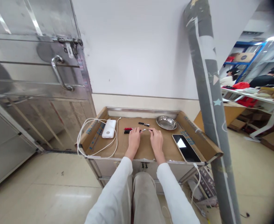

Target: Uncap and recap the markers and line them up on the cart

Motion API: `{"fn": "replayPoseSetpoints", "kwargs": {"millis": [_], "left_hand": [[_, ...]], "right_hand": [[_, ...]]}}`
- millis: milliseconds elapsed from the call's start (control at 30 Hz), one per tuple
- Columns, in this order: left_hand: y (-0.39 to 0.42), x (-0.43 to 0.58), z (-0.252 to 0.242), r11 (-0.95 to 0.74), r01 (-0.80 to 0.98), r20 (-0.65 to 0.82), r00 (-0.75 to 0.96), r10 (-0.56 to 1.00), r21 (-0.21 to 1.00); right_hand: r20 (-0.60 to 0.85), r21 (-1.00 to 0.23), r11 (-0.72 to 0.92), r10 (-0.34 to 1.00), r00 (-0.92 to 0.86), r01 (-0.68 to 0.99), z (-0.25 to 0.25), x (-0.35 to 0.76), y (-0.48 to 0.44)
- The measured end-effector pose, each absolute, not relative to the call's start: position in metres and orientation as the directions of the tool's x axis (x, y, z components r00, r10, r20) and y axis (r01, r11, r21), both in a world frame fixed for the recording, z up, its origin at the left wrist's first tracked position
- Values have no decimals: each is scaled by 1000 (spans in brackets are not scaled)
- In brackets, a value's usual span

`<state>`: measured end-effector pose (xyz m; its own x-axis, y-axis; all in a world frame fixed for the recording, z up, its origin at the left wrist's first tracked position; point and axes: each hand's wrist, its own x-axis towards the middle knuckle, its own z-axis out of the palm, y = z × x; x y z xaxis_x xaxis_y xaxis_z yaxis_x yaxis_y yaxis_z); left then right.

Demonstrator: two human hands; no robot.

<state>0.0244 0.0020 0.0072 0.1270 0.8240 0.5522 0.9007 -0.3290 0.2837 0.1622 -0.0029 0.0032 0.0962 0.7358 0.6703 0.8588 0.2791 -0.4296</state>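
Observation:
My left hand (134, 137) and my right hand (156, 139) rest side by side on the cardboard-lined tray table (118, 146). Their fingertips are curled and pinch a thin small metal piece (145, 130) held between the two hands. Just left of my left fingers lie small red and black clip-like parts (127, 130). A short black and silver piece (144, 124) lies a little farther back.
A white power bank (109, 128) with a looped white cable (90, 140) sits at the left. A steel bowl (166, 122) stands back right, a phone (186, 148) lies at the right. A grey rolled mat (207, 93) leans beside the table. Steel door (34, 77) at left; people work at far right.

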Motion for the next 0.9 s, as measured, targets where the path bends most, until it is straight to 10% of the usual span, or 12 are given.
{"fn": "replayPoseSetpoints", "kwargs": {"millis": [233, 533, 900], "left_hand": [[5, 24, 7, -376, 842, 613, 70, 787, 387], [-13, 23, 13, 103, 959, 491, -226, 841, 265], [-15, 26, 9, 114, 980, 440, -177, 881, 166]], "right_hand": [[602, -363, 574, 746, -286, 734, 12, 151, -7], [522, -188, 187, 851, -63, 964, 1, 146, 15], [517, -135, 153, 853, -62, 979, -3, 141, 43]]}}
